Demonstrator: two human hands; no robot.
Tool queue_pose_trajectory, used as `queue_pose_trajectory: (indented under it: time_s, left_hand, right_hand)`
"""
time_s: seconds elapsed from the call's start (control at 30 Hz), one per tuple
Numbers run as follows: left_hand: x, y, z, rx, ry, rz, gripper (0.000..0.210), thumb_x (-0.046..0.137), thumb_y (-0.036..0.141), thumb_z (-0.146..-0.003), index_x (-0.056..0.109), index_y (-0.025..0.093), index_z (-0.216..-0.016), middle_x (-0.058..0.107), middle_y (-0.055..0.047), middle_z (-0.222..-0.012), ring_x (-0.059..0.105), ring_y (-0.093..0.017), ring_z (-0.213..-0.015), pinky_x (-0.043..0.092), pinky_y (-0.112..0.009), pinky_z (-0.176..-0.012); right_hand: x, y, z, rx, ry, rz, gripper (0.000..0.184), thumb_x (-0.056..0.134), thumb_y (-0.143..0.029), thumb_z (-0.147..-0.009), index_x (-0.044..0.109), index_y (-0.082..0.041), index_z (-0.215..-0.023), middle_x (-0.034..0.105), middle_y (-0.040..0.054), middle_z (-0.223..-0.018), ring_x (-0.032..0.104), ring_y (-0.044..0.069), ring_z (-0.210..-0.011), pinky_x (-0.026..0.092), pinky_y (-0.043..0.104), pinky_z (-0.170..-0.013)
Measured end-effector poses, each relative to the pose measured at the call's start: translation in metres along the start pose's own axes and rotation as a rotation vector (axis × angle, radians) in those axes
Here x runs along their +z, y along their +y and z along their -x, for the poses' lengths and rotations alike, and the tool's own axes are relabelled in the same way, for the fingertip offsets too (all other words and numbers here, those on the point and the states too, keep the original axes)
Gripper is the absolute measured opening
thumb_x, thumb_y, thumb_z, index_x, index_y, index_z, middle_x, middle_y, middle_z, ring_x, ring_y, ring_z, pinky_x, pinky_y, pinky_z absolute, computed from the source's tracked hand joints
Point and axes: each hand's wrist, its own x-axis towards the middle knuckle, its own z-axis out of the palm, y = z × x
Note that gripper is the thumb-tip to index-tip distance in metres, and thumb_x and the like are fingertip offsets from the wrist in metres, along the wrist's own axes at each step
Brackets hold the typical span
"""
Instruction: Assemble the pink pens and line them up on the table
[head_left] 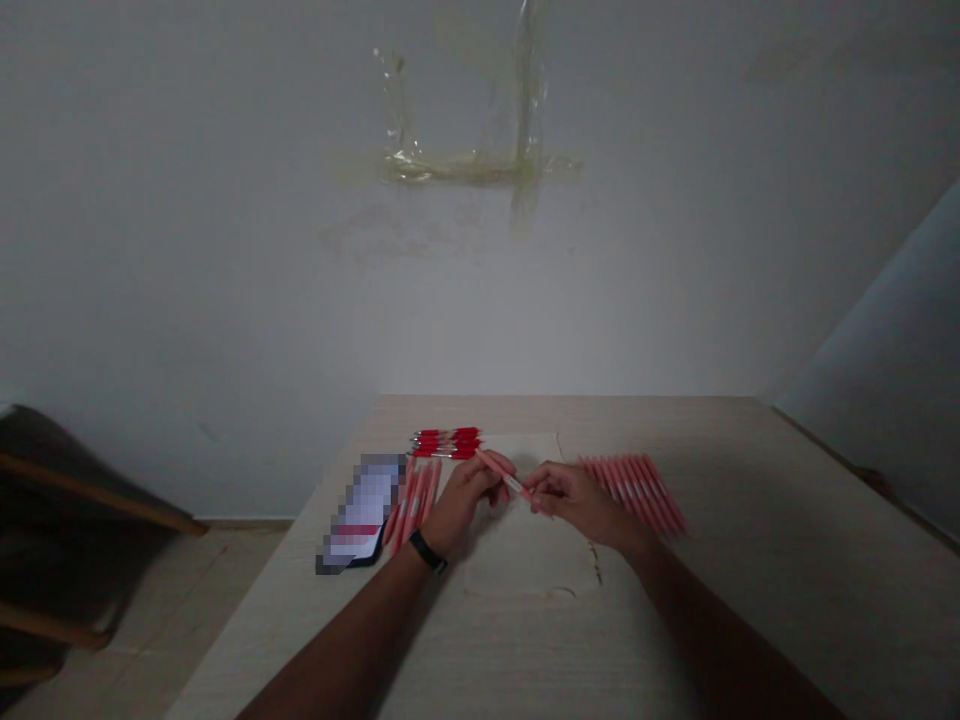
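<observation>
One slim pink pen [504, 477] held over mid-table, gripped at its far end by the left hand [466, 505] and pinched near its pale tip by the right hand [577, 500], both closed on it. Bare pale wood-grain table [750, 560] open toward the near and right edges. Just right, a row of pink barrels [634, 490], too tightly packed to count. Left, about four pink pens [412, 500] beside a dark flat phone [362, 515]. Beyond, roughly three red-capped pens [446, 443]. Black wristband [427, 551] on the left wrist.
</observation>
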Motion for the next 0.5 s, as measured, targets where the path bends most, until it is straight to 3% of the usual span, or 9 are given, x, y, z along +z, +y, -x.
queue_pose_trajectory:
  time_s: [0.13,0.27,0.37,0.5]
  left_hand:
    - [0.0,-0.007,-0.001,0.0,-0.021,-0.087,0.025,0.059,0.037,-0.087,0.063,0.015,-0.099,0.06,-0.002,-0.076,0.055,-0.014,-0.064,0.043,-0.024,-0.058]
    - [-0.002,-0.013,0.0,0.025,-0.016,-0.225,0.031,0.059,0.04,-0.089,0.059,0.017,-0.11,0.061,-0.001,-0.083,0.056,-0.012,-0.066,0.045,-0.024,-0.062]
    - [-0.003,-0.013,0.002,0.054,-0.011,-0.372,0.033,0.058,0.04,-0.091,0.058,0.019,-0.115,0.062,-0.001,-0.084,0.057,-0.013,-0.069,0.045,-0.025,-0.065]
    - [-0.004,-0.008,0.005,0.072,-0.055,-0.577,0.033,0.056,0.038,-0.091,0.058,0.02,-0.119,0.065,-0.003,-0.088,0.057,-0.014,-0.072,0.042,-0.025,-0.065]
  right_hand:
    - [0.005,-0.002,0.003,-0.002,-0.053,0.003,0.019,0.067,-0.033,-0.084,0.067,-0.02,-0.099,0.064,-0.0012,-0.072,0.058,0.012,-0.063,0.045,0.023,-0.059]
    - [-0.003,-0.008,0.006,0.013,0.038,0.185,0.011,0.066,-0.028,-0.082,0.066,-0.02,-0.091,0.061,-0.0022,-0.065,0.058,0.012,-0.058,0.041,0.021,-0.052]
    - [-0.024,-0.011,0.01,0.042,0.169,0.386,0.009,0.063,-0.026,-0.082,0.065,-0.02,-0.089,0.063,-0.0014,-0.064,0.059,0.013,-0.057,0.04,0.021,-0.05]
    - [-0.072,-0.007,0.022,0.118,0.332,0.59,0.012,0.064,-0.029,-0.079,0.063,-0.018,-0.082,0.066,0.0007,-0.066,0.059,0.013,-0.055,0.042,0.023,-0.051]
